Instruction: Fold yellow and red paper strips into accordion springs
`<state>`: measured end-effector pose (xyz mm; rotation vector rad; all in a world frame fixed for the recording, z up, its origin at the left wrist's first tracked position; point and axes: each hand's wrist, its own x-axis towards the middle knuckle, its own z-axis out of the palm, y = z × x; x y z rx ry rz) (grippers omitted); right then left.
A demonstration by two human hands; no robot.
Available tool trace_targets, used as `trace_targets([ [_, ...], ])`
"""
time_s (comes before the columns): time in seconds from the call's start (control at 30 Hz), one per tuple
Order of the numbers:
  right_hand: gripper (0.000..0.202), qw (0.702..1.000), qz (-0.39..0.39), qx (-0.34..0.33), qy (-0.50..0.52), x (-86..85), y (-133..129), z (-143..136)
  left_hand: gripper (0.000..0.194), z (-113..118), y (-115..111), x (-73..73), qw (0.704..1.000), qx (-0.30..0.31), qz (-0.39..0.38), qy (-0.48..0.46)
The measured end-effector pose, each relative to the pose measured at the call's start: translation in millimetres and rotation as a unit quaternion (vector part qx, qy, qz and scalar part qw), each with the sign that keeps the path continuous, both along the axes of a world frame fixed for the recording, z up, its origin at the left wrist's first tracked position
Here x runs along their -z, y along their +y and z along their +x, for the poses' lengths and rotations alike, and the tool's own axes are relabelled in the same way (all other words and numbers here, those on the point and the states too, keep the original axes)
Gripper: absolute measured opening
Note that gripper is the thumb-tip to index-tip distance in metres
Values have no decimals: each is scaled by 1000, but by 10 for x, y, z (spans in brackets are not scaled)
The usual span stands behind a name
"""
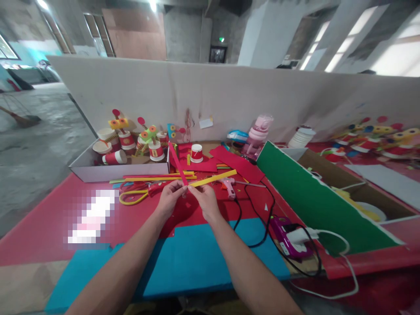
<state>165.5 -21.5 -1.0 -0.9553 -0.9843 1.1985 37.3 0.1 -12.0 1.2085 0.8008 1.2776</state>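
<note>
In the head view, the left hand (170, 201) pinches a red strip (177, 162) and the right hand (207, 202) a yellow strip (216, 177), the fingers of each closed on them. The strips' near ends meet above the red-covered desk (138, 223). A pink glue gun (230, 190) lies just beside the right hand; a paper cup (197, 155) stands beyond.

Hands (171, 197) (206, 199) close together, fingers (179, 190) pinched

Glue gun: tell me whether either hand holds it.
No, the glue gun lies on the table; the left hand and right hand hold paper strips.
</note>
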Motion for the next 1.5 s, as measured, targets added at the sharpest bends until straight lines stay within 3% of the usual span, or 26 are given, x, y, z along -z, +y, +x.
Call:
trace_targets([
  [0.27, 22, 999, -5, 46, 27, 73, 24, -39, 20, 25, -9, 6, 1000, 16, -14, -12],
  [0.4, 22, 998, -11, 34, 48, 86, 31, -65, 20, 10, 6, 27, 1000, 3, -14, -10],
  [0.7, 25, 997, -13, 68, 28, 139, 59, -82, 21, 28, 20, 37, 999, 18, -27, -8],
  [1.0, 37, 989, -1, 145, -24, 95, 103, 99, 22, 6, 33, 29, 999, -20, -16, 32],
  [1.23, 31, 999, -4, -7, -32, 105, 65, 2, 19, -6, 58, 62, 999, 0, -38, -16],
  [1.5, 23, 999, -13, 31, -27, 81, 46, -16, 19, -16, 55, 61, 1000, 8, -25, 8],
])
